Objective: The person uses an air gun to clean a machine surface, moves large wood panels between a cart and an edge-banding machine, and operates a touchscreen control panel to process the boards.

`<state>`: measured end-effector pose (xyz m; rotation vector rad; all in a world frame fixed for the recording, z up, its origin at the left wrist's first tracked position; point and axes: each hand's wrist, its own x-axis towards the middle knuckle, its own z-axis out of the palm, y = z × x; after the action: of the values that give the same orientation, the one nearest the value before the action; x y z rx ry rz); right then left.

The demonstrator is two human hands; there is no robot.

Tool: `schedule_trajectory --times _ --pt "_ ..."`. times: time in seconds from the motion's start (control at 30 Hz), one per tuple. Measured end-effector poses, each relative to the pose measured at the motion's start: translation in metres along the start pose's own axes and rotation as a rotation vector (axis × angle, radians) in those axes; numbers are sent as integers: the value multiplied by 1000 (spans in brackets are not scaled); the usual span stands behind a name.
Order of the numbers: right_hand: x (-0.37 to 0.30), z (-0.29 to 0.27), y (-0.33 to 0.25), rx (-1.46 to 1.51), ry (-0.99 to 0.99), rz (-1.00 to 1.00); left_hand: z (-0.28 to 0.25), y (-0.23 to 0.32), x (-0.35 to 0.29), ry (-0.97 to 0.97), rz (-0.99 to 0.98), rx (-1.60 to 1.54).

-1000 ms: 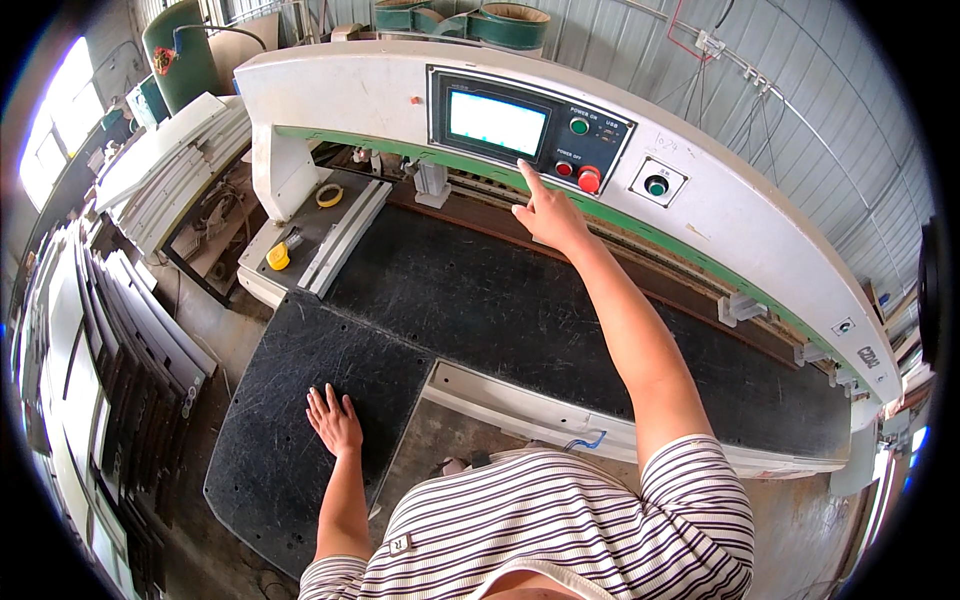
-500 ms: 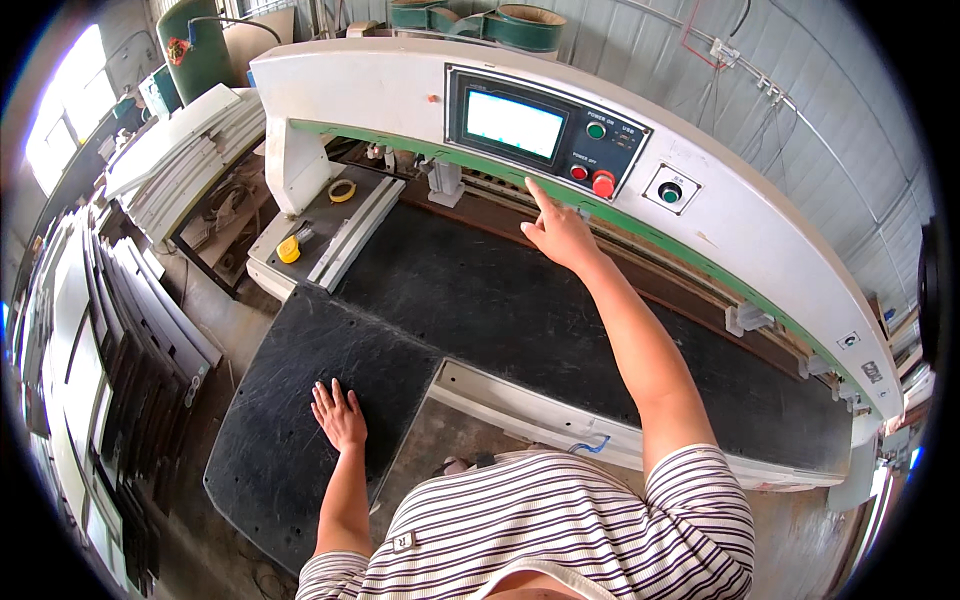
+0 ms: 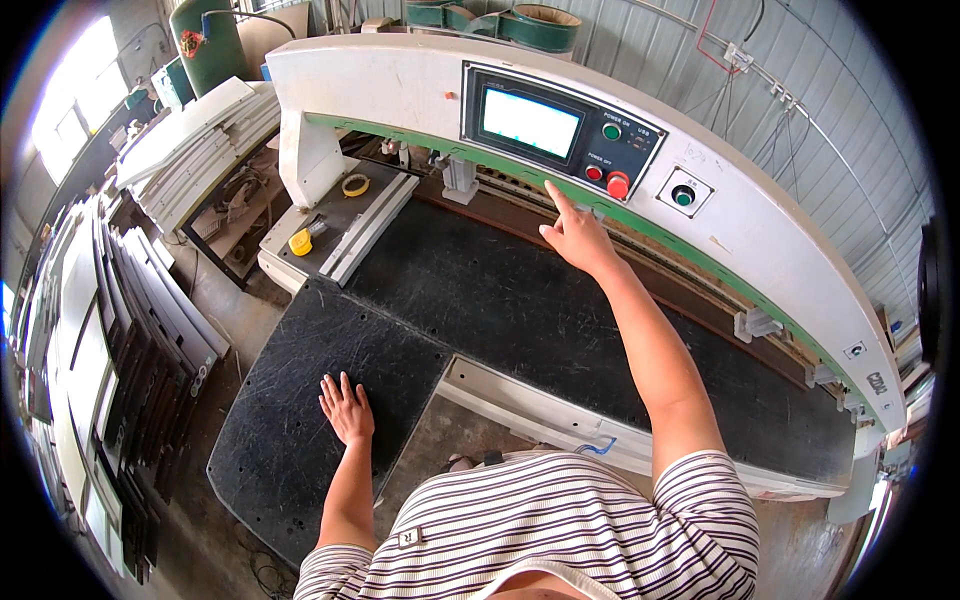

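Observation:
My left hand (image 3: 347, 407) lies flat on the black worktop (image 3: 290, 440) of a large white machine, fingers spread and nothing in it. Higher up, my right hand (image 3: 580, 237) is raised with the index finger stretched out and the thumb apart; the other fingers look curled. It holds nothing. Its fingertip is just below the lit touchscreen (image 3: 528, 123), near the green strip (image 3: 500, 165) along the machine's beam; whether it touches the strip I cannot tell. Beside the screen on the dark control panel (image 3: 590, 105) are a green button (image 3: 612, 131) and a red mushroom button (image 3: 618, 185).
A yellow tape measure (image 3: 301, 242) and a yellow tape roll (image 3: 355, 185) rest on the machine's left side, beside a metal fence (image 3: 368, 232). Stacked panels (image 3: 200, 130) and many upright boards (image 3: 130, 340) stand at left. A round selector switch (image 3: 684, 197) sits right of the panel.
The whole view has shifted slightly, so the machine appears a little further right. My right hand still points near the screen, and my left still lies flat on the worktop.

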<state>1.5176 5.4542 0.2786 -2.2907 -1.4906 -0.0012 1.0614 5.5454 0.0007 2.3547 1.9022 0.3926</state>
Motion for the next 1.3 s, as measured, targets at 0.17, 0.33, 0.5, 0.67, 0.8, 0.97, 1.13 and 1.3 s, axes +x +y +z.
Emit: schedule_trajectory --times 0.17,0.33,0.5,0.67,0.8,0.97,1.13,1.3 --pt "-1 -2 0 9 -10 19 2 -2 0 21 15 -15" --pt "-4 -5 2 47 -19 44 0 1 0 16 10 -4" --pt "-2 0 11 5 -1 71 1 -1 0 13 10 18" --pt "-7 -1 23 12 40 110 -2 2 -1 5 14 1" --pt "-11 -5 26 58 264 112 0 1 0 2 12 4" --pt "-6 -16 32 8 560 -3 -3 2 -1 -5 10 0" --pt "6 -29 43 -80 739 -179 -1 2 0 8 18 -3" --pt "11 -34 42 -139 687 -108 -1 2 -1 12 16 10"
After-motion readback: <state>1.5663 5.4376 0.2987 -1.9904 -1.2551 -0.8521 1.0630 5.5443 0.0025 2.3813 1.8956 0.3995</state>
